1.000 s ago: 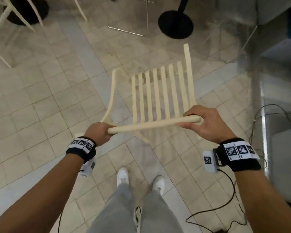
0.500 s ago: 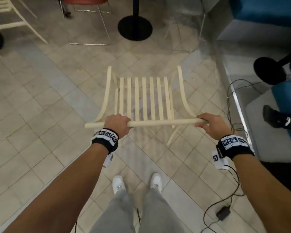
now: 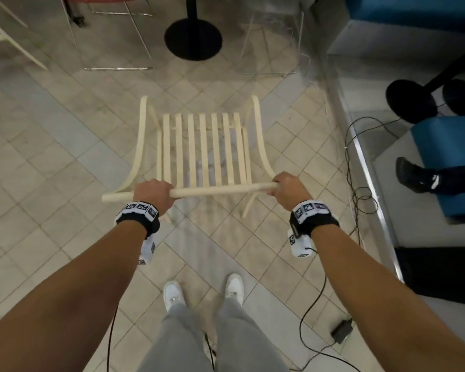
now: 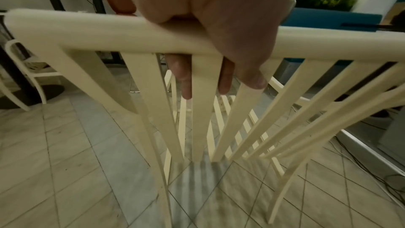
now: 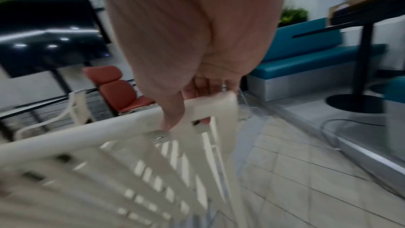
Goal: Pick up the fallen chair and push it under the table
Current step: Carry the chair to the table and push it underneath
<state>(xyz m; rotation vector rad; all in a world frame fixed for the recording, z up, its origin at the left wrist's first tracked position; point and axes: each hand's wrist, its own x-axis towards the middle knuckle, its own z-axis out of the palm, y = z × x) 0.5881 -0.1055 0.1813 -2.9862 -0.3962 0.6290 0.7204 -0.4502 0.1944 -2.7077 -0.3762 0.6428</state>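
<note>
The cream slatted chair (image 3: 204, 146) stands upright on the tiled floor in front of me, its back toward me. My left hand (image 3: 153, 194) grips the top rail (image 3: 220, 189) left of its middle, fingers wrapped over the rail (image 4: 109, 35) and between the slats. My right hand (image 3: 286, 189) grips the rail's right end, thumb on top and fingers under the rail (image 5: 122, 122). The black round table base (image 3: 193, 38) stands beyond the chair; the tabletop is out of the head view.
A red chair with metal legs (image 3: 113, 36) stands far left of the table base, another cream chair (image 3: 6, 38) at the left edge. Blue benches (image 3: 446, 167), a second black base (image 3: 411, 100) and someone's black shoe (image 3: 414, 174) lie right. Cables (image 3: 357, 167) trail along the raised step.
The chair went from tilted and turned sideways to upright and squared with me. My left hand slid inward along the rail; the view swung toward the black table base.
</note>
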